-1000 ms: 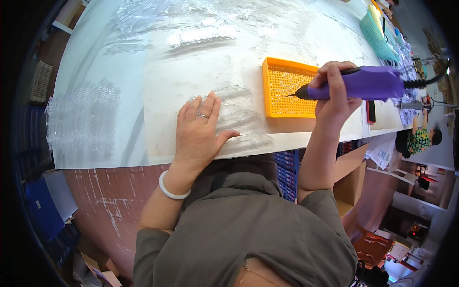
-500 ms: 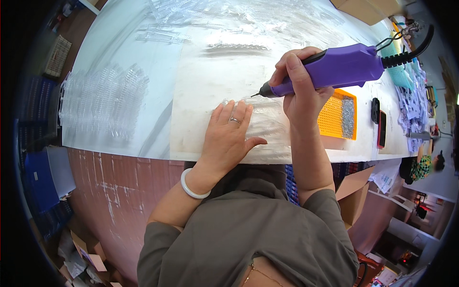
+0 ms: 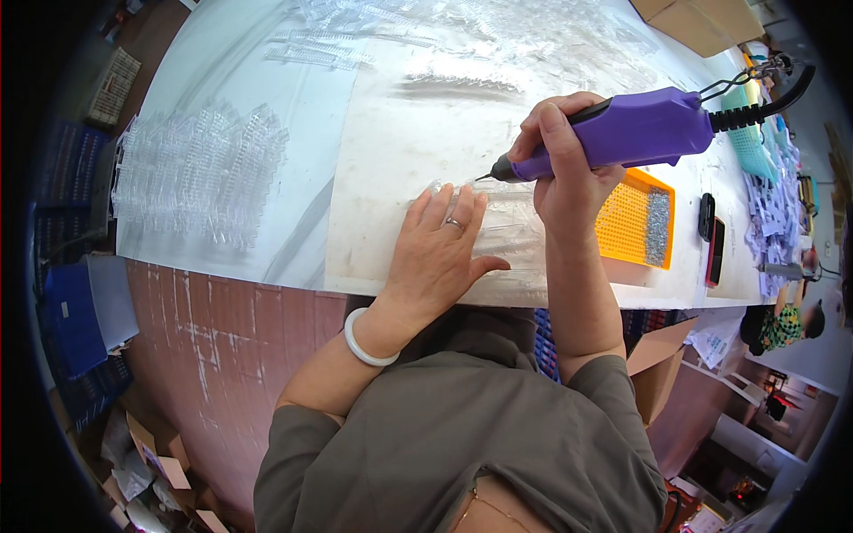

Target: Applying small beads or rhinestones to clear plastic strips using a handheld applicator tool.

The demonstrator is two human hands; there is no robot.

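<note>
A purple electric screwdriver (image 3: 644, 129) lies in my right hand (image 3: 573, 164), fingers wrapped around its dark front end. Its thin bit points left and down, just beyond my left fingertips. My left hand (image 3: 435, 244) rests flat, fingers stretched out, over clear plastic strips (image 3: 511, 240) at the table's near edge. The strips are see-through, and the hand covers part of them. Whether the bit touches a strip cannot be made out. To the right of my right wrist sits an orange basket (image 3: 622, 233) with small silvery metal pieces (image 3: 657, 226) along one side.
Clear toothed strips (image 3: 200, 178) are laid in rows on the left of the white table (image 3: 302, 240); more strips (image 3: 324, 44) pile up at the back. Two dark phone-like objects (image 3: 714, 249) lie right of the basket. A cardboard box (image 3: 702, 22) stands far right. A cord (image 3: 786, 98) trails from the screwdriver.
The whole view has shifted slightly, moving the table and strips a little to the right. Both hands keep nearly the same pose, the screwdriver still above the strips.
</note>
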